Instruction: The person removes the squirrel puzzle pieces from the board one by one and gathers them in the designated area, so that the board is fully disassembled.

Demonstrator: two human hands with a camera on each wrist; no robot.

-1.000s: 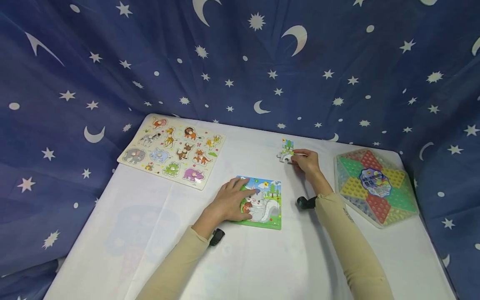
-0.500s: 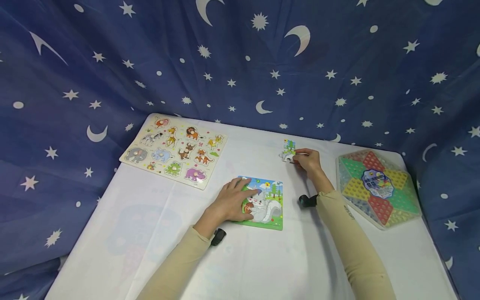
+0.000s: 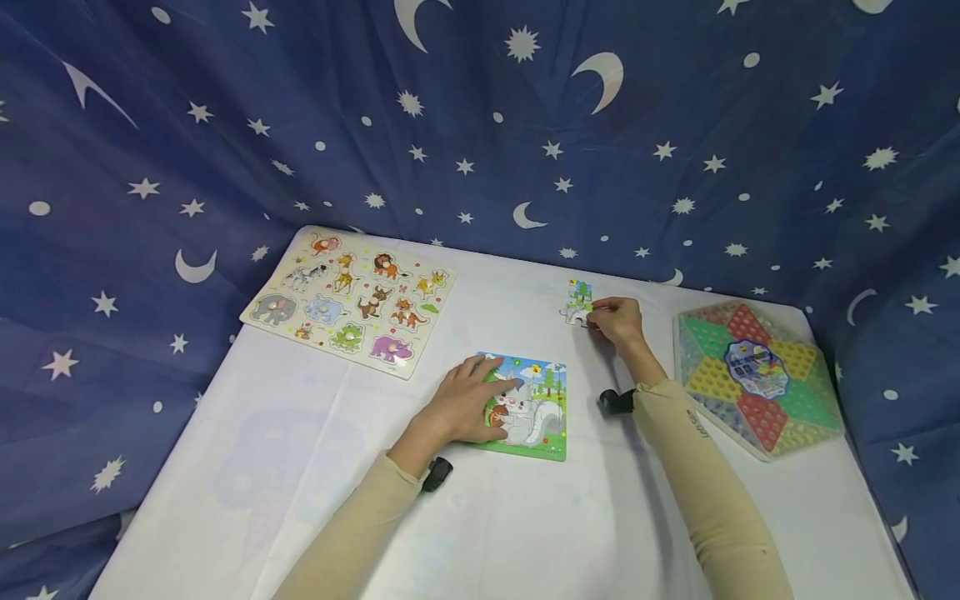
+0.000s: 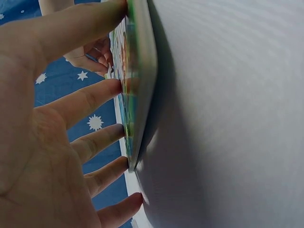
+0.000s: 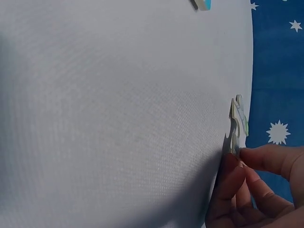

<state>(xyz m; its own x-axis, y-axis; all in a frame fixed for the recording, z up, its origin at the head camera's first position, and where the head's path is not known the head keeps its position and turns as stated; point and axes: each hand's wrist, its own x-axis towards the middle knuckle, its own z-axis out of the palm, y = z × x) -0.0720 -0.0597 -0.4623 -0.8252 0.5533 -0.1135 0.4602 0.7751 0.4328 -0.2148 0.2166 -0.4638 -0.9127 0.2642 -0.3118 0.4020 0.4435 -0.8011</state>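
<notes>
A square jigsaw puzzle (image 3: 536, 417) with a grey squirrel picture lies in the middle of the table. My left hand (image 3: 467, 404) rests on its left part, fingers spread. In the left wrist view the fingertips (image 4: 114, 86) touch the picture face, while the little finger reaches past the board's edge. Farther back, my right hand (image 3: 618, 321) pinches the right side of a small cluster of puzzle pieces (image 3: 580, 293) showing trees and grey-white parts. Seen from the right wrist, thumb and fingers grip a puzzle piece (image 5: 235, 142) low over the cloth, beside other pieces (image 5: 239, 116).
An animal peg puzzle board (image 3: 360, 304) lies at the back left. On the right stands a clear hexagonal box (image 3: 757, 379) of coloured pegs. A white cloth covers the table (image 3: 420, 533), and a blue star-patterned curtain (image 3: 450, 100) hangs behind it.
The head view has shifted slightly, moving the scene a little to the right. Both hands keep nearly the same places, left on the squirrel puzzle and right at the small pieces.
</notes>
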